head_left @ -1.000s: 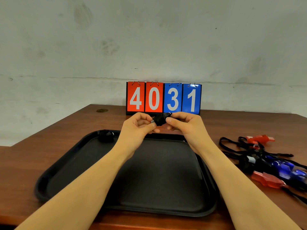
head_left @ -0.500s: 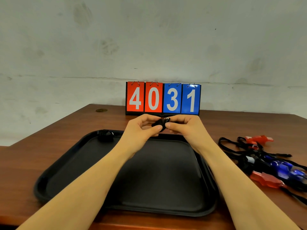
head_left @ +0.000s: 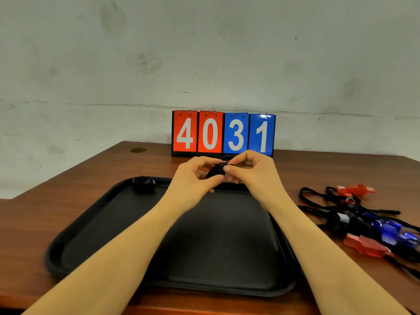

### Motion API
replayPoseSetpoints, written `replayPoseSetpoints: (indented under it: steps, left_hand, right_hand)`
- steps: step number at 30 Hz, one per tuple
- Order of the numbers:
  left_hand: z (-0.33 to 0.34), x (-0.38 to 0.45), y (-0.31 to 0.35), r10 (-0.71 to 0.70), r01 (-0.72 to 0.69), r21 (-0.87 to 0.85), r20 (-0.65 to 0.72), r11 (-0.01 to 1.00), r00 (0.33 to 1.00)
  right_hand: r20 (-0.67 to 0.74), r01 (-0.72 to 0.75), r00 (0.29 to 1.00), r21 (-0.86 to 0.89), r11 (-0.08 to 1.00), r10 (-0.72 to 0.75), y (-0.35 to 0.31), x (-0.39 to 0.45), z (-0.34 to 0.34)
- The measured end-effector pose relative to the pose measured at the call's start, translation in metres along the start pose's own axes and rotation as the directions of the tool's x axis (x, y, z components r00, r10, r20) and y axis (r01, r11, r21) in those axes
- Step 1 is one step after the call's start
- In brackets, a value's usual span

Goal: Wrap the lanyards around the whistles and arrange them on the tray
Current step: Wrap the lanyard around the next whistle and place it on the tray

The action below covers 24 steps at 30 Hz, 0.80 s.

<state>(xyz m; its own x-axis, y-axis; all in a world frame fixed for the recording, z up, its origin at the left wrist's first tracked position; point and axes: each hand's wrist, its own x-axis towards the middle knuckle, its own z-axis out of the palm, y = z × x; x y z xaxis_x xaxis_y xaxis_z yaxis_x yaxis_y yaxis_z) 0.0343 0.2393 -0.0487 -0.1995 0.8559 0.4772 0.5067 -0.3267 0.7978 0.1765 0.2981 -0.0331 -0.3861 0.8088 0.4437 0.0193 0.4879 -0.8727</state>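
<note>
The brown wooden table (head_left: 79,201) carries a black tray (head_left: 91,223), a scoreboard (head_left: 223,133) and loose whistles (head_left: 363,219).

I count one black whistle bundle (head_left: 217,171) pinched in my grip, between my left hand (head_left: 195,178) and right hand (head_left: 249,172). One more wrapped black whistle (head_left: 144,184) sits well to the left of my grip, in the far corner of the single black tray (head_left: 95,226). Off to the right of my grip on the desk (head_left: 68,178), two red whistles (head_left: 355,189) (head_left: 366,246) show, plus blue ones (head_left: 391,230) tangled in cords, their number unclear. Behind my grip stand four number cards (head_left: 223,133).
</note>
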Motion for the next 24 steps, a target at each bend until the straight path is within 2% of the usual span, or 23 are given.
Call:
replayPoseSetpoints:
  steps: [8,14,19,22,24]
  left_hand:
    - [0.0022,0.0001,0.0014,0.061,-0.056,0.125,-0.034,0.991,0.998]
    - [0.0033,0.0005,0.0034,0.05,-0.041,0.118,-0.072,0.992,0.996]
    - [0.0008,-0.0006,0.0036,0.029,-0.02,0.093,-0.091,0.995,0.995]
    - [0.0,-0.0013,0.0034,0.028,-0.02,0.102,-0.078,0.995,0.997]
    - [-0.0001,-0.0012,0.0023,0.038,-0.029,0.13,-0.067,0.991,0.997]
  right_hand:
    - [-0.039,0.037,0.998,-0.122,0.992,-0.042,-0.0012,-0.0043,0.0025]
    - [-0.075,0.037,0.996,-0.082,0.996,-0.044,0.0001,-0.0047,0.0058]
    - [-0.006,0.033,0.999,-0.031,0.999,-0.034,-0.0009,-0.0051,0.005]
    - [0.009,0.064,0.998,-0.1,0.993,-0.063,0.0011,-0.0046,0.0033]
    - [0.007,0.136,0.99,-0.203,0.97,-0.137,0.0032,-0.0042,0.0034]
